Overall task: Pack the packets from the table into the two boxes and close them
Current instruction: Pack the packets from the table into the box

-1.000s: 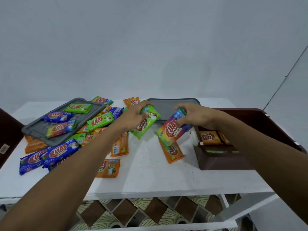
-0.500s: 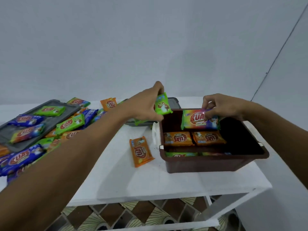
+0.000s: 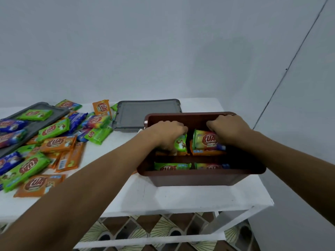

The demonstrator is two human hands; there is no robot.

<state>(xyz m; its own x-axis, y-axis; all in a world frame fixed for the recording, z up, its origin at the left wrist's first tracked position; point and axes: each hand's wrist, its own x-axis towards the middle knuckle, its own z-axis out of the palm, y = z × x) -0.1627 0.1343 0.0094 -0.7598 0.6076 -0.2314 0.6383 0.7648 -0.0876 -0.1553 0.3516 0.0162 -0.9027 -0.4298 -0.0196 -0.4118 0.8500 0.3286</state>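
Counter (image 3: 181,198): white, flat, matt; loose packets (image 3: 52,142) heaped at left, glossy film, flat oblong, green, orange, blue. Most still unpacked.
Brown box (image 3: 199,178): rigid plastic, rounded rim, open, partly filled; two rows begun. Second box not in view.
Grey lids, two: far lid (image 3: 145,113) bare behind the box; left lid (image 3: 36,124) carrying packets. Neither fitted.
Left hand (image 3: 166,134): clamped on green packet (image 3: 181,144), inside box.
Right hand (image 3: 230,131): closed on multicolour packet (image 3: 204,142), pressing it onto orange layer.
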